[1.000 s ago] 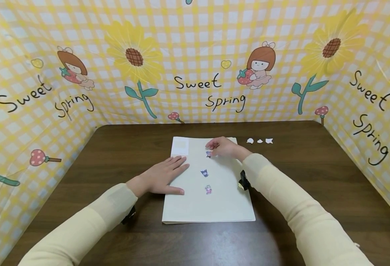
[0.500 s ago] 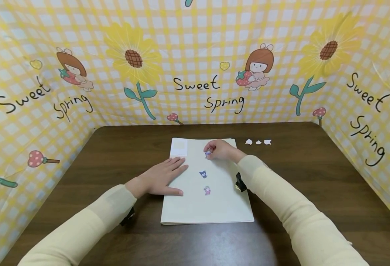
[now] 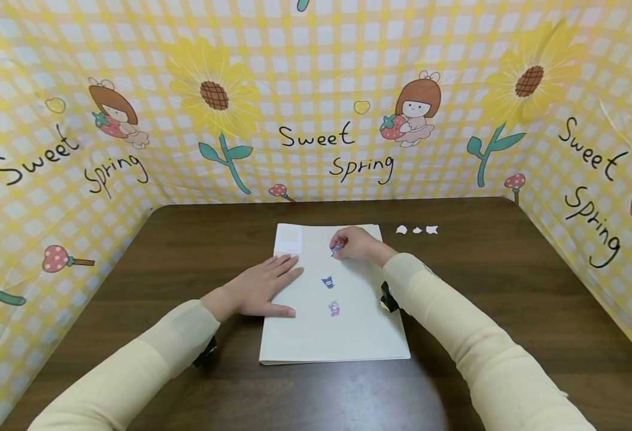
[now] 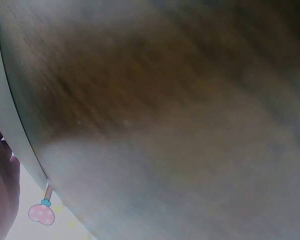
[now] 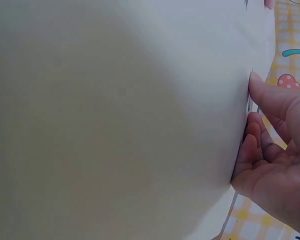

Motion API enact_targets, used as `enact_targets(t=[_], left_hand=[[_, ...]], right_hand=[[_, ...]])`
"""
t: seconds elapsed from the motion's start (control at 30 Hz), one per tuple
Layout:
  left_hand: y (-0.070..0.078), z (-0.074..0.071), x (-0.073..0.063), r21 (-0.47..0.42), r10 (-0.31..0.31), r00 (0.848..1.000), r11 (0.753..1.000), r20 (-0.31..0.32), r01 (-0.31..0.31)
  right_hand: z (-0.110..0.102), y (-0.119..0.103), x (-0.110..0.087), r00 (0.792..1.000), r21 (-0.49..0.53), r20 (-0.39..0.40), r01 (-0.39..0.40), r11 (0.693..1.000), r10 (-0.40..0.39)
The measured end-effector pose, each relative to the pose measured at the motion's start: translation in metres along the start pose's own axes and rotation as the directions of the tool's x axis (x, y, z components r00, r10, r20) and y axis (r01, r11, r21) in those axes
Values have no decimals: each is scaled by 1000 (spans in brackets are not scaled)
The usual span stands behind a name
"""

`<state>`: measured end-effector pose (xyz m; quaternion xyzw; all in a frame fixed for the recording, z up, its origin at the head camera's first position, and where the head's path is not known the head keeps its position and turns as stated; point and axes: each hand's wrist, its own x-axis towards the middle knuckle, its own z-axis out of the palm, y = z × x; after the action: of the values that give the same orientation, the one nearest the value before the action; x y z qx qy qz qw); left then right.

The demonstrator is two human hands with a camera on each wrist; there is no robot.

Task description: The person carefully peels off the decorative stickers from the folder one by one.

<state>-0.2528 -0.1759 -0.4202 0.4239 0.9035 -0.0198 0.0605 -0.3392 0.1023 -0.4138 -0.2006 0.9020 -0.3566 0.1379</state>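
Note:
My left hand (image 3: 259, 287) lies flat across the left edge of a white book (image 3: 337, 341), fingers spread and thumb on the page. Near the top of the page my right hand (image 3: 360, 244) pinches a small purple cartoon sticker (image 3: 334, 250) between thumb and fingers. In the right wrist view, the thumb (image 5: 260, 86) and curled fingers touch the page around it; most of the sticker is hidden there. Below it on the page are a dark purple sticker (image 3: 328, 282) and a pink one (image 3: 334, 309). The left wrist view shows mostly blurred tabletop.
Three small white scraps (image 3: 416, 230) lie in a row on the brown table (image 3: 197, 239), right of the book's top. A white label (image 3: 288, 238) occupies the page's upper left corner. Yellow checked cloth (image 3: 316, 78) walls in the table's back and sides.
My right hand's fingers have come together on the top sticker, which lay on the page and now sits tilted in the pinch. My left hand keeps its place on the book.

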Motion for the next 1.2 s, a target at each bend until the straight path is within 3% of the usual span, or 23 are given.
enact_targets(t=[1.2], left_hand=[[-2, 1, 0, 1, 14, 1000, 1000, -8, -14]], right_hand=[[2, -3, 0, 1000, -62, -14, -3, 998, 2]])
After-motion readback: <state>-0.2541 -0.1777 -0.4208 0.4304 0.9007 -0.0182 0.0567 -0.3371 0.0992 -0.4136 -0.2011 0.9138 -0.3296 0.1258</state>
